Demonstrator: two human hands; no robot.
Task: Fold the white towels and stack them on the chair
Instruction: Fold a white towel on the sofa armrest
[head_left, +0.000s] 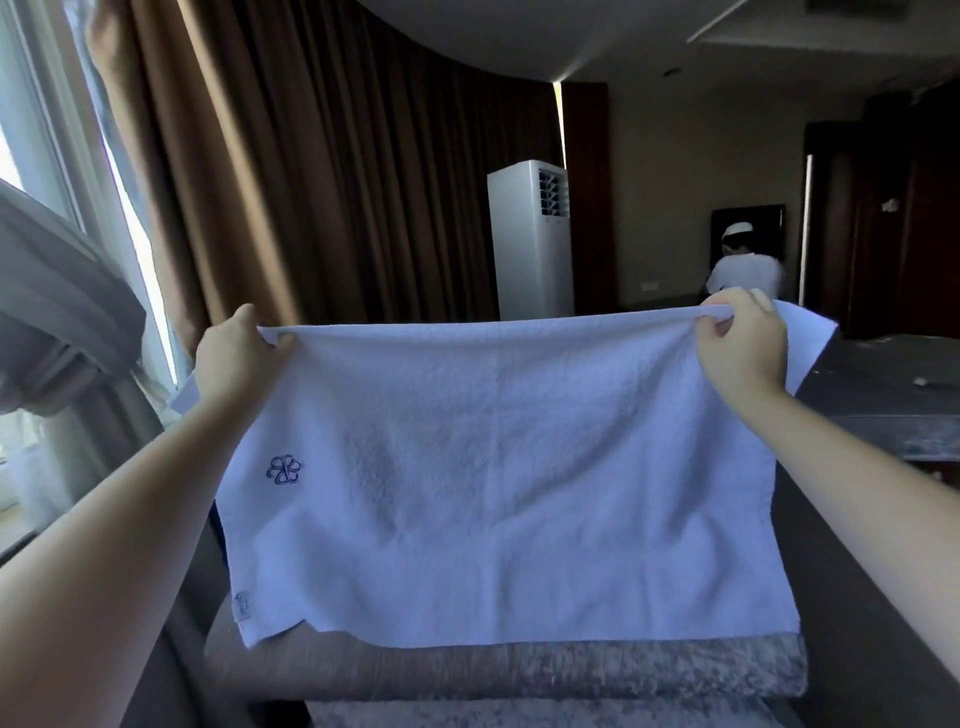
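A white towel (498, 478) with a small dark embroidered flower near its left side hangs spread out in front of me. My left hand (236, 351) pinches its top left corner. At the top right corner my right hand (740, 340) grips the edge, and a flap of towel sticks out behind that hand. The towel's lower edge hangs just over the grey upholstered chair (519, 675) below, whose seat is mostly hidden by the cloth.
Brown curtains (322, 156) and a bright window (62, 156) stand to the left. A tall white air conditioner (530, 239) is at the back. A person in white (745, 270) is far behind. A dark table (893, 395) lies at the right.
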